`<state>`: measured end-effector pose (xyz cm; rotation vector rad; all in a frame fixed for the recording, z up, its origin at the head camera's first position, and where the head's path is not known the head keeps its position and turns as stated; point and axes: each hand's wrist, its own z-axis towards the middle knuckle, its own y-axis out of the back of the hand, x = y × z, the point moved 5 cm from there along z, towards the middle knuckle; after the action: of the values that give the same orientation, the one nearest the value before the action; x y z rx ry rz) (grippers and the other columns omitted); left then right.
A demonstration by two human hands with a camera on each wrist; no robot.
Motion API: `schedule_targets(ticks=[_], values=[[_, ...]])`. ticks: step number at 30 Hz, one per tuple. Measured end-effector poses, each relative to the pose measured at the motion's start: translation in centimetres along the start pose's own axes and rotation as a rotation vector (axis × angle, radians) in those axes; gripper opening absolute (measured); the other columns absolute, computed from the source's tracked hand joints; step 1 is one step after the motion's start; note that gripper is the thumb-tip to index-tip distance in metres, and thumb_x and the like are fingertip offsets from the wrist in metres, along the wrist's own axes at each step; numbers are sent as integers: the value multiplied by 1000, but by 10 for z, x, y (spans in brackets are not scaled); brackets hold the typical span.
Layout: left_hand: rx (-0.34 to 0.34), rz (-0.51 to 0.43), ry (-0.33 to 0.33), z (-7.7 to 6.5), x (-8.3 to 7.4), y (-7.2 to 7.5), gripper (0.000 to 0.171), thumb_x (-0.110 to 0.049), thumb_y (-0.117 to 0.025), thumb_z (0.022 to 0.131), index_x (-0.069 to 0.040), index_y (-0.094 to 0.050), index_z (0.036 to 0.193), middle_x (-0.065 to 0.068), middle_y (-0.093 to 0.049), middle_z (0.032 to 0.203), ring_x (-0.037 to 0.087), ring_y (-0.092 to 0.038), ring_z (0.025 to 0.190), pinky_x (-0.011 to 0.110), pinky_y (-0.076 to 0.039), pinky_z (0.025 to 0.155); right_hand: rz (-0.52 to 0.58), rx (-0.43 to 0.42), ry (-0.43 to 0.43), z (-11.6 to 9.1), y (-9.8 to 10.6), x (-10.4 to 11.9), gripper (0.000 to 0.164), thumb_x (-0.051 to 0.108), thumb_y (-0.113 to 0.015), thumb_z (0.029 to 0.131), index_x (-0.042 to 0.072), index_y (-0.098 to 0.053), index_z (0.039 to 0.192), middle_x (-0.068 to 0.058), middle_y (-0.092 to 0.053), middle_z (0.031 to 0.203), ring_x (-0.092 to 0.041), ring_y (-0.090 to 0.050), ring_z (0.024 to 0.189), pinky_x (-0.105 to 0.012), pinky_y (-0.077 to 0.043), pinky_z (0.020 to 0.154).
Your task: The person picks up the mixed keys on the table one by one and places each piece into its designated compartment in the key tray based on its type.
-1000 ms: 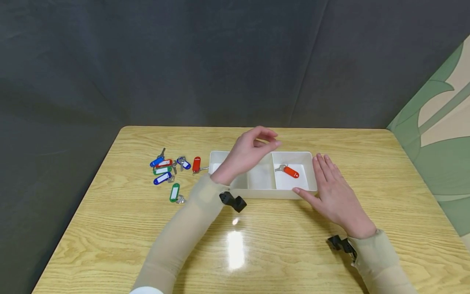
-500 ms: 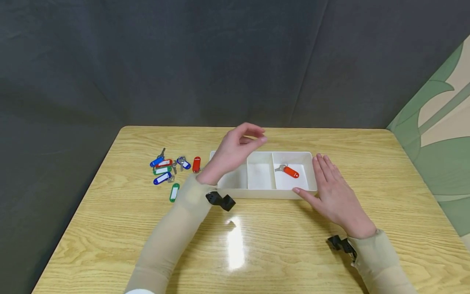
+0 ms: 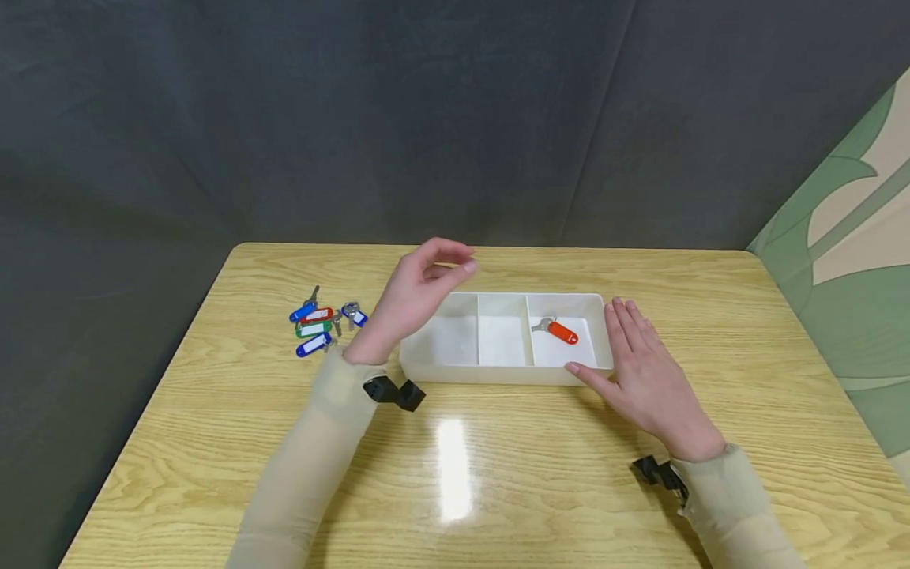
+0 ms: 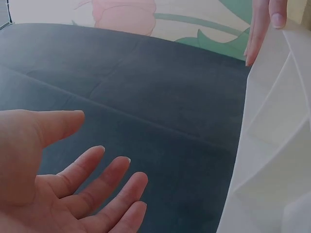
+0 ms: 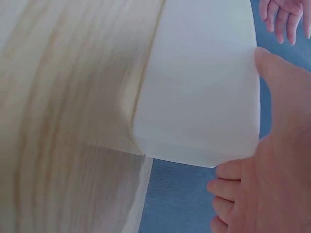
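Note:
My left hand hovers over the left end of the white three-compartment box, its fingers loosely bent. In the left wrist view the left palm shows bare, thumb and fingers apart. At the box's right end lies my right hand, fingers straight along the end wall and thumb at the front rim. The right wrist view has the right thumb touching the rim. A key with a red-orange tag rests in the right compartment. The middle and left compartments show bare floors where visible.
Left of the box, several tagged keys lie on the wooden table: a blue tag, a red tag, a green tag and others. A dark curtain hangs behind.
My left hand has moved left across the box, uncovering more of its left compartment and now hiding a red-tagged and a green-tagged key. The right hand and box keep their places.

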<state>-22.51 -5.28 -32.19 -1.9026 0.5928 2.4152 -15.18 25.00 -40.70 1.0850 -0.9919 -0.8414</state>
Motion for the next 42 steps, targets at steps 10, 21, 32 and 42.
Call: schedule_targets(ticks=[10, 21, 32, 42], values=[[-74, 31, 40, -11, 10, 33, 29, -30, -66, 102, -13, -65, 126, -1, -64, 122, 18, -63, 107, 39, -51, 95, -4, -25, 2, 0, 2, -1, 103, 62, -59, 96, -8, -16, 158, -27, -14, 164, -36, -5, 153, -47, -7, 123], [-134, 91, 121, -26, 35, 69, 39, -36, -65, 102, -11, -62, 133, 3, -62, 128, 23, -60, 113, 42, -49, 98, 34, -60, 26, 0, 6, -2, 103, 58, -64, 94, -8, -17, 158, -29, -18, 163, -37, -8, 153, -46, -6, 123], [-163, 165, 182, -31, 55, 81, 42, -37, -64, 102, -9, -61, 133, 7, -61, 130, 28, -58, 113, 45, -49, 95, 23, -52, 29, 9, 4, -6, 101, 58, -61, 96, -9, -17, 158, -29, -17, 163, -38, -8, 153, -46, -7, 123], [-137, 241, 218, -32, 74, 85, 43, -36, -64, 102, -8, -61, 134, 9, -62, 130, 31, -58, 113, 47, -50, 95, 23, -51, 37, 17, 3, -9, 101, 58, -60, 97, -9, -16, 158, -31, -17, 162, -41, -8, 152, -48, -6, 122]])
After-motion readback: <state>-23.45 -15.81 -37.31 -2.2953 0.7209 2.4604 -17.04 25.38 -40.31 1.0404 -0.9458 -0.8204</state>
